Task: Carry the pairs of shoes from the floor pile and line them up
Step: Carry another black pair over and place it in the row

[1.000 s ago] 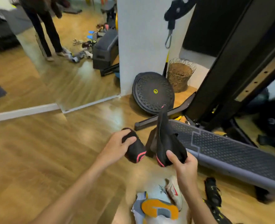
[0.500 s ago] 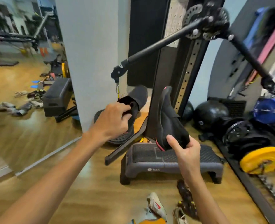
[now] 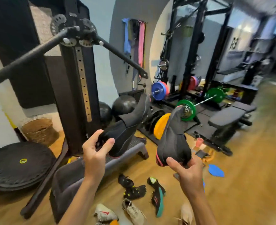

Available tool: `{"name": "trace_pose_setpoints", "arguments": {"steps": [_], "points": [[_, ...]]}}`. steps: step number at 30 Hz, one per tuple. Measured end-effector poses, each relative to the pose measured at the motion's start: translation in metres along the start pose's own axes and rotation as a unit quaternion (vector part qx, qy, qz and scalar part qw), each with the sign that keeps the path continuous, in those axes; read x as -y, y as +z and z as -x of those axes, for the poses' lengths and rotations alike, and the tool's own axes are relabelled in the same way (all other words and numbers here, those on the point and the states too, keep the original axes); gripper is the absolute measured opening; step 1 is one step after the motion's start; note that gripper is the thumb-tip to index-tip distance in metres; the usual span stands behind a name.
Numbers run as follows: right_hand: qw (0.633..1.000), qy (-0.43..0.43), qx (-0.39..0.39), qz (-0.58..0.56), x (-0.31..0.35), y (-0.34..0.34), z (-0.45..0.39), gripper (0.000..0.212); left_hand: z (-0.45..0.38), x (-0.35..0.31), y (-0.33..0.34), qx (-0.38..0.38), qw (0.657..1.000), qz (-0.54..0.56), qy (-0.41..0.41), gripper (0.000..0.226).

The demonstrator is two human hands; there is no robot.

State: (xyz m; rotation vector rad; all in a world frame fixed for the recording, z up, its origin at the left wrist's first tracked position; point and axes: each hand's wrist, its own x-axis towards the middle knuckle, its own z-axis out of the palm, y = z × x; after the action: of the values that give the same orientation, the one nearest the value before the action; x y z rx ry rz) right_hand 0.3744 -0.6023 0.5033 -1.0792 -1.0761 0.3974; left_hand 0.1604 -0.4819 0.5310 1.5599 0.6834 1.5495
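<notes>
Two black shoes [image 3: 126,132] in hands [image 3: 95,153]

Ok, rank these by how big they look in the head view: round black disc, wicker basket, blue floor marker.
1. Round black disc, largest.
2. Wicker basket.
3. Blue floor marker, smallest.
Apparent size only; distances differ.

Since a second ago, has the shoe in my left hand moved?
Yes. The left hand lifted its black shoe from near the floor up beside the cable machine column.
</notes>
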Motion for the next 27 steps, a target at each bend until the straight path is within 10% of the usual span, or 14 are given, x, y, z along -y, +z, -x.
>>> {"name": "trace_pose_setpoints", "arguments": {"steps": [6, 9, 16, 27], "points": [[0.992, 0.029, -0.120, -0.015, 0.023, -0.170, 0.025, 0.028, 0.053, -0.010, 0.206, 0.102, 0.976, 0.186, -0.058, 0.003], [0.990, 0.014, -0.143, 0.009, 0.049, -0.261, 0.046, 0.024, 0.095, -0.019, 0.309, 0.133, 0.963, 0.224, -0.074, 0.039], [0.955, 0.010, -0.297, -0.017, 0.095, -0.435, 0.112, 0.033, 0.207, -0.052, 0.488, 0.220, 0.841, 0.433, -0.237, 0.036], [0.891, -0.039, -0.433, 0.134, 0.121, -0.649, 0.129, 0.043, 0.307, -0.091, 0.754, 0.381, 0.726, 0.479, -0.313, 0.020]]}}
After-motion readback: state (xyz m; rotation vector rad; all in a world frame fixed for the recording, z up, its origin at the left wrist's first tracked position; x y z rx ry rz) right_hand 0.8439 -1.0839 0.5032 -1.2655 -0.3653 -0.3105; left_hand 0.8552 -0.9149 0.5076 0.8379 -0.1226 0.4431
